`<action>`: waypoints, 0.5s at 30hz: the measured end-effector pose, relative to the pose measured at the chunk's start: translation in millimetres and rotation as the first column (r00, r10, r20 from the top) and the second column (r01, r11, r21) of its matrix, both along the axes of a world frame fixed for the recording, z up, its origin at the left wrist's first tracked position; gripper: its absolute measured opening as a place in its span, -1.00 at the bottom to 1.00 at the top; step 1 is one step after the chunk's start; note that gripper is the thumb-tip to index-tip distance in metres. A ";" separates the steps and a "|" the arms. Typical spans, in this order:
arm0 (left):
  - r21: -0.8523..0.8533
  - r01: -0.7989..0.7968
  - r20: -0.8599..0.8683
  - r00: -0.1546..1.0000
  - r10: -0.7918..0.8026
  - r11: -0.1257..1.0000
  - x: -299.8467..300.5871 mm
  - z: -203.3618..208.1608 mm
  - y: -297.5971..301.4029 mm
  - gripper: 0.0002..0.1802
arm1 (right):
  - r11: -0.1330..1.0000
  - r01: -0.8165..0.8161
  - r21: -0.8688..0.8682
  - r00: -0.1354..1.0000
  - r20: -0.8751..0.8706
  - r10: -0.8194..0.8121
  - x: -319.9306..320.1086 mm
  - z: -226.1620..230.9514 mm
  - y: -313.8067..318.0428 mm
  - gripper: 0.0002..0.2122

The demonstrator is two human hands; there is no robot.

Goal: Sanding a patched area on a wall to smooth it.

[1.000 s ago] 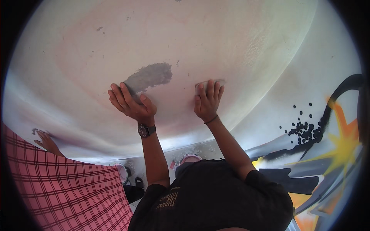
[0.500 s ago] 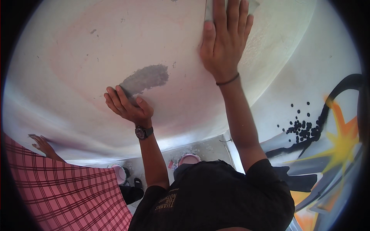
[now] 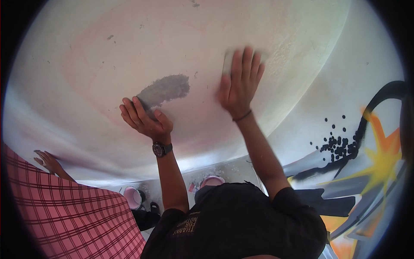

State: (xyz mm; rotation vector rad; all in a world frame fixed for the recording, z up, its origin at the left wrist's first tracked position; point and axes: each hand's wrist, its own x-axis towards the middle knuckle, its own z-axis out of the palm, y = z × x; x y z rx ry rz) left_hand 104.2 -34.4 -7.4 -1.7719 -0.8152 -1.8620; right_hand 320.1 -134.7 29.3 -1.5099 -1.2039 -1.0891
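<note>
My right hand [image 3: 239, 82] lies flat on the pale, pinkish-white wall [image 3: 202, 129], fingers stretched out. Under its fingers it holds a thin, pale, square-edged sheet [image 3: 227, 62] against the surface; most of the sheet is covered, and its kind is hard to make out. Slight motion blur softens this hand. To the left, my left hand [image 3: 146, 120], with a dark watch on its wrist, rests open on the wall, fingertips at the lower edge of a rough grey patch [image 3: 168, 88]. Nothing shows in it.
At the far left stands another person in a pink checked shirt [image 3: 73, 216], with a hand [image 3: 48, 162] against the wall. Pink-rimmed buckets [image 3: 133, 196] and a dark sandal [image 3: 155, 207] are on the floor below. A side wall with painted graffiti [image 3: 381, 157] rises at the right.
My right hand has slid down the wall and slightly left, bringing the pale sheet with it. My left hand stays by the grey patch.
</note>
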 end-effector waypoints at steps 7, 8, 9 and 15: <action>0.008 0.002 0.000 1.000 -0.002 1.000 1.1 0.1 1.9 -0.38 | 0.983 -0.078 0.164 0.996 0.059 0.069 5.7 128.2 -1.4 -0.45; 0.006 0.003 -0.001 1.000 -0.003 1.000 1.6 -0.3 2.0 -0.38 | 0.983 -0.069 0.170 0.997 0.050 0.061 10.4 115.5 1.9 -0.45; 0.008 -0.003 -0.005 1.000 0.003 1.000 0.9 -0.5 2.2 -0.37 | 0.982 -0.066 0.178 0.997 0.041 0.060 14.0 101.4 6.8 -0.44; 0.002 0.000 0.000 1.000 0.000 1.000 -0.7 -1.5 0.3 -0.37 | 0.999 -0.042 -0.013 0.998 -0.041 0.042 -5.2 -38.0 -4.8 -0.42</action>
